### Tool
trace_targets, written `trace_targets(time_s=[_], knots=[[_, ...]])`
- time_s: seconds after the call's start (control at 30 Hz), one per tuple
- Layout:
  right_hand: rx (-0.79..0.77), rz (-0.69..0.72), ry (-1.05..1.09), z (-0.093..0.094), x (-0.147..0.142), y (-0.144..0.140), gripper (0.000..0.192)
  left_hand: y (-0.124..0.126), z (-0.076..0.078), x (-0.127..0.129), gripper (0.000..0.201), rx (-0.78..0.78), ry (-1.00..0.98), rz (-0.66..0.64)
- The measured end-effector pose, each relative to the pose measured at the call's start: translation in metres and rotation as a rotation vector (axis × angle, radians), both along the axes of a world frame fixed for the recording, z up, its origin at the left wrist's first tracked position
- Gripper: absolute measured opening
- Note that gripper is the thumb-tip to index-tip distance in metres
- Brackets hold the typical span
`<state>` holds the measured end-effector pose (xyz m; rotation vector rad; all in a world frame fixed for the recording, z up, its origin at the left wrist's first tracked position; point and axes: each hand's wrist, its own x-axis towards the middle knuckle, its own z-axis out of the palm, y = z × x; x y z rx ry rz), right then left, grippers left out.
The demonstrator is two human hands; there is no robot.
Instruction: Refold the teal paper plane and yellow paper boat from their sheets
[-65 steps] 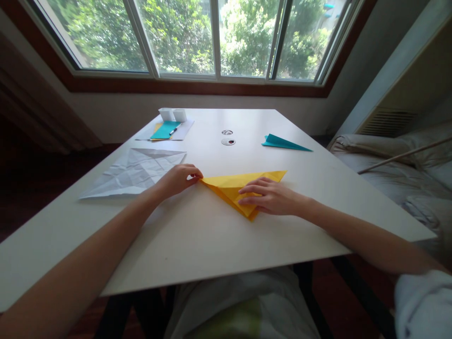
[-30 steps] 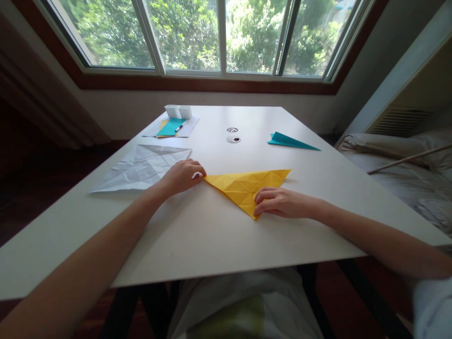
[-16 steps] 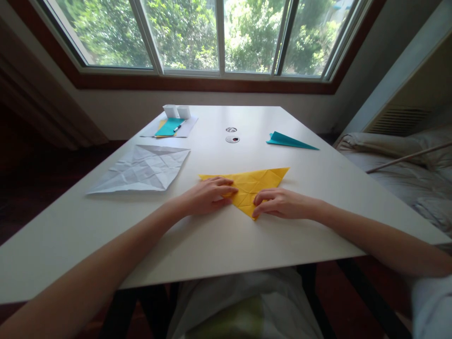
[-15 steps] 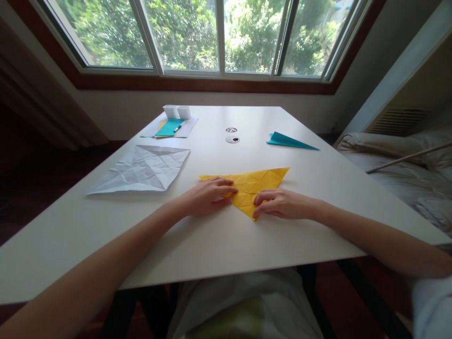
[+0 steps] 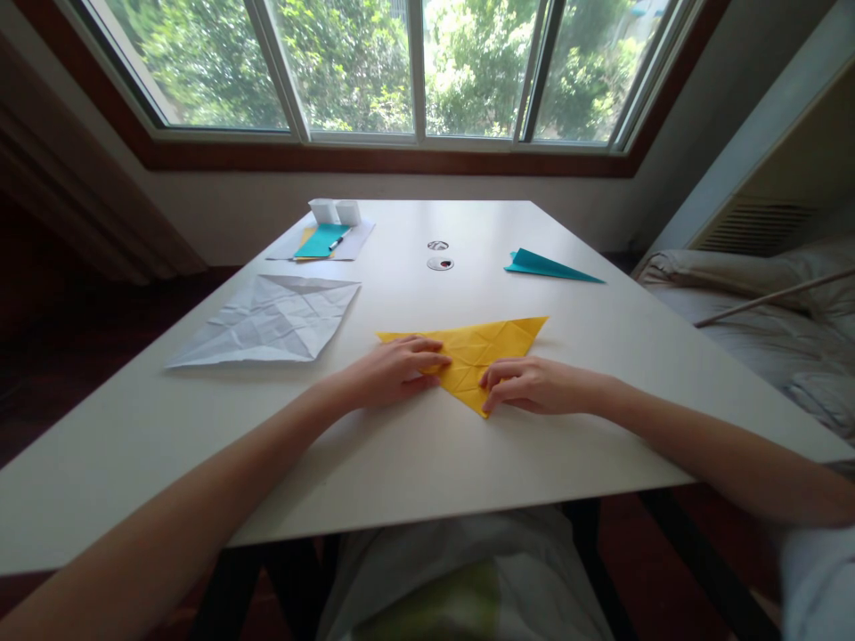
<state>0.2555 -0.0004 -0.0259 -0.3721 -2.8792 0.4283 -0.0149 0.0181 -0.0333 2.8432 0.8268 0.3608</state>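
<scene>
A yellow sheet of paper (image 5: 494, 336), folded into a triangle and marked with creases, lies on the white table with one corner pointing toward me. My left hand (image 5: 401, 369) is closed on its left side, fingers over the paper and thumb at the lower edge. On the right edge, close to the near corner, my right hand (image 5: 517, 385) grips the same paper with curled fingers and thumb. Part of the paper is hidden under both hands. To the left of my left hand lies a creased white sheet of paper (image 5: 273, 320), unfolded.
A teal paper plane (image 5: 551, 267) lies at the right. Two round silvery pieces (image 5: 440, 264) sit mid-table. Far left are two white paper boxes (image 5: 324, 212), teal paper (image 5: 319, 242) and a pen (image 5: 338, 239) on other sheets. The near table edge (image 5: 441, 521) runs before my lap.
The yellow paper's near corner and my right fingertips have shifted very slightly right. My left hand stays in place.
</scene>
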Motion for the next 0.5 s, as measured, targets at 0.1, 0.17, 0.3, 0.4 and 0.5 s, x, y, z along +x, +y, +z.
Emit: trace_targets(time_s=[0.1,0.17,0.3,0.4,0.5], knots=[[-0.009,0.011,0.008,0.0012,-0.0002,-0.0001,0.028,-0.0007,0.0005,0.0002,0.031,-0.007,0.006,0.003],[-0.014,0.016,0.013,0.0018,-0.0001,-0.0002,0.026,-0.0013,0.0012,0.0007,0.031,-0.015,0.012,0.005],[-0.02,0.024,0.023,0.0016,0.0007,-0.0002,0.022,-0.0023,0.0025,0.0019,0.031,-0.027,0.022,0.008],[-0.036,0.042,0.028,0.0021,0.0011,0.0,0.021,-0.0026,0.0035,0.0015,0.031,-0.033,0.032,0.013],[-0.046,0.052,0.023,0.0042,0.0006,-0.0008,0.02,-0.0035,0.0051,0.001,0.031,-0.044,0.041,0.019]])
